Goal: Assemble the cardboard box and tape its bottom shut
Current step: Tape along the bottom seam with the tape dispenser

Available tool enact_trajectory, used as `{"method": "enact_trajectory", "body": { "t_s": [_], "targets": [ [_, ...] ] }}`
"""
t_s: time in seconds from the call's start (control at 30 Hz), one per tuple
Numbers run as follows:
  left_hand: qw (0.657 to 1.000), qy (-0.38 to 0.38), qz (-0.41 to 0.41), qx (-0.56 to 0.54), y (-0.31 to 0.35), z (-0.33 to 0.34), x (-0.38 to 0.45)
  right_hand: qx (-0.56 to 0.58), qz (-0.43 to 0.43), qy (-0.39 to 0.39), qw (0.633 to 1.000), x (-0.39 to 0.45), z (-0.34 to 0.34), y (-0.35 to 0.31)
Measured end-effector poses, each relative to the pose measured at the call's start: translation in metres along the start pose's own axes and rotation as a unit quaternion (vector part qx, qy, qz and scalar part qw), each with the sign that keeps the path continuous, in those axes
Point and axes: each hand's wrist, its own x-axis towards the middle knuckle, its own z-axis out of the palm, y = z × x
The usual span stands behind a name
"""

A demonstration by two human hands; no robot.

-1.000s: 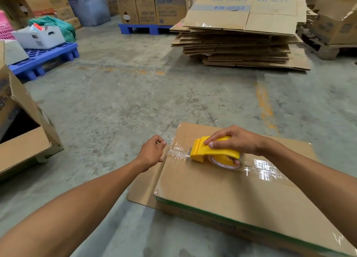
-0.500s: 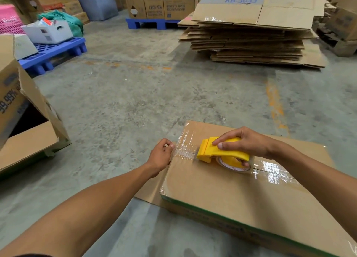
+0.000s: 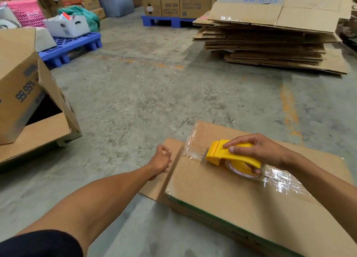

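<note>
A brown cardboard box (image 3: 231, 195) stands on the concrete floor at lower right, its closed flaps facing up. Clear shiny tape (image 3: 282, 181) runs along the centre seam and wraps over the box's left end. My right hand (image 3: 258, 150) grips a yellow tape dispenser (image 3: 229, 156) that rests on the seam near that left end, with the tape roll under its handle. My left hand (image 3: 161, 160) hovers just left of the box, above a flap lying flat on the floor, fingers loosely curled and holding nothing.
An open box (image 3: 25, 94) marked 99.99% lies on its side at left. Behind it a blue pallet (image 3: 73, 48) carries a white crate and a pink basket. A stack of flattened cartons (image 3: 270, 38) sits at far right, with more boxes on a second blue pallet (image 3: 166, 21).
My left hand has let go of the box's taped left end and drawn back a little to the left. The dispenser stays on the seam near that end.
</note>
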Motion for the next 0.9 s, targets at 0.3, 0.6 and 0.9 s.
{"method": "enact_trajectory", "body": {
  "t_s": [0.3, 0.6, 0.9],
  "targets": [
    [0.794, -0.074, 0.43, 0.424, 0.036, 0.031, -0.035, -0.025, 0.013, -0.025, 0.999, 0.001, -0.001, -0.008],
    [0.724, -0.06, 0.382, 0.571, 0.025, 0.048, -0.033, -0.079, 0.057, -0.11, 0.989, 0.014, -0.008, -0.008],
    [0.715, -0.058, 0.388, 0.579, 0.025, 0.049, -0.034, -0.093, 0.096, -0.089, 0.987, -0.056, -0.07, 0.026]
  ]
}}
